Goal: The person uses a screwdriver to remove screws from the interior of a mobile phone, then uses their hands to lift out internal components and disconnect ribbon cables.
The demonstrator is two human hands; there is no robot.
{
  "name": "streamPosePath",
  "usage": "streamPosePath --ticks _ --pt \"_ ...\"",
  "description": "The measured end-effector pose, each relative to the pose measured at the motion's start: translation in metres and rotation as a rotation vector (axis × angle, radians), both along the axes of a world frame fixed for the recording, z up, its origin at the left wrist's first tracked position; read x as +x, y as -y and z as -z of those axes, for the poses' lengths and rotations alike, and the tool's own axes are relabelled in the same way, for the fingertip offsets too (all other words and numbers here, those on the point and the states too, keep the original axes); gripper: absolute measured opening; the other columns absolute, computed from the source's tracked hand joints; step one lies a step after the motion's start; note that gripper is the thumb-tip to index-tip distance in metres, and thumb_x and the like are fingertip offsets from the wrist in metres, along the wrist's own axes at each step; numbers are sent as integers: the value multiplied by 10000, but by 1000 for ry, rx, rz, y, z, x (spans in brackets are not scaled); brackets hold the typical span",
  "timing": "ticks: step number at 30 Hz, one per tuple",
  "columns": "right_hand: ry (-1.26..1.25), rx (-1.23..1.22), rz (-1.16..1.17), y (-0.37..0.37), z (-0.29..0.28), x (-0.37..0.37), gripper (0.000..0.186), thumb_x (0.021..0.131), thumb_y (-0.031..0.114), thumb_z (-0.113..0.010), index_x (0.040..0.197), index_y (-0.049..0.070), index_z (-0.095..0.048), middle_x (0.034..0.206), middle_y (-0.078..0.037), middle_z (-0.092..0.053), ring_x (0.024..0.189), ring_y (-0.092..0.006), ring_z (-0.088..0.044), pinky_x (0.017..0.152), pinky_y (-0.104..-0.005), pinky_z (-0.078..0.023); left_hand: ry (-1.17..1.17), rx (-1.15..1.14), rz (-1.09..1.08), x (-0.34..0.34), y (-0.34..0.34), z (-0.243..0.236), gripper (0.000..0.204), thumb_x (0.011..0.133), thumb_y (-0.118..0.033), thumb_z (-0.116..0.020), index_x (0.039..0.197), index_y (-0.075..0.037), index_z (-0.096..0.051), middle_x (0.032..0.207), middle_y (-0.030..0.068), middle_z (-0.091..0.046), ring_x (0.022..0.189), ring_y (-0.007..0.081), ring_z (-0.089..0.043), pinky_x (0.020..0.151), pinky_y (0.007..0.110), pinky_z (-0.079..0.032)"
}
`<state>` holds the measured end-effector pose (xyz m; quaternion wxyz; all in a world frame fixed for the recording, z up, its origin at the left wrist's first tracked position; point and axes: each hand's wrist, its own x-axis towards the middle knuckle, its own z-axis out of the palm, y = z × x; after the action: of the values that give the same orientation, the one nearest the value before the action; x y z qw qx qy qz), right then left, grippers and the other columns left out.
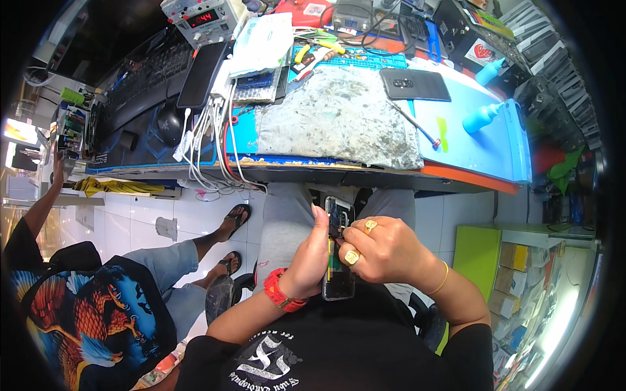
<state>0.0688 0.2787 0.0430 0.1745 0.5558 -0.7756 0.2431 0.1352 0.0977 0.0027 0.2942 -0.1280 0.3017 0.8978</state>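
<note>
An opened smartphone [340, 288], its inner parts exposed, is held upright over my lap, below the bench edge. My left hand [309, 259], with a red watch on the wrist, grips the phone along its left side, thumb pointing up. My right hand [391, 249], wearing two gold rings and a thin bracelet, is closed, its fingertips pinched against the upper inside of the phone. Whatever lies between those fingertips is hidden.
The bench carries a stained grey mat [332, 117], a dark phone [415, 85], blue bottles [482, 117], a brush [417, 125] and a power supply [205, 19]. White cables [212, 124] hang over its edge. Another person [91, 313] sits at left; a green-edged glass cabinet [476, 260] stands right.
</note>
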Motion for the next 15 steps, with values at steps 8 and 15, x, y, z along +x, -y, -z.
streamPosePath --ticks 8,15 --pt "70 -56 11 1 8 1 226 862 122 -718 724 89 -543 735 -39 -534 618 -194 -618 536 -362 -536 19 -67 -37 -2 -4 -4 806 1158 -690 -139 1382 -81 -618 1228 59 -711 1091 145 -735 946 337 -624" --pt "91 12 1 1 3 0 207 860 128 -715 732 92 -556 743 -38 -531 625 -193 -616 540 -362 -526 38 20 -8 -3 -1 -2 792 1157 -696 -171 1368 -77 -618 1201 62 -710 1075 144 -738 930 338 -628"
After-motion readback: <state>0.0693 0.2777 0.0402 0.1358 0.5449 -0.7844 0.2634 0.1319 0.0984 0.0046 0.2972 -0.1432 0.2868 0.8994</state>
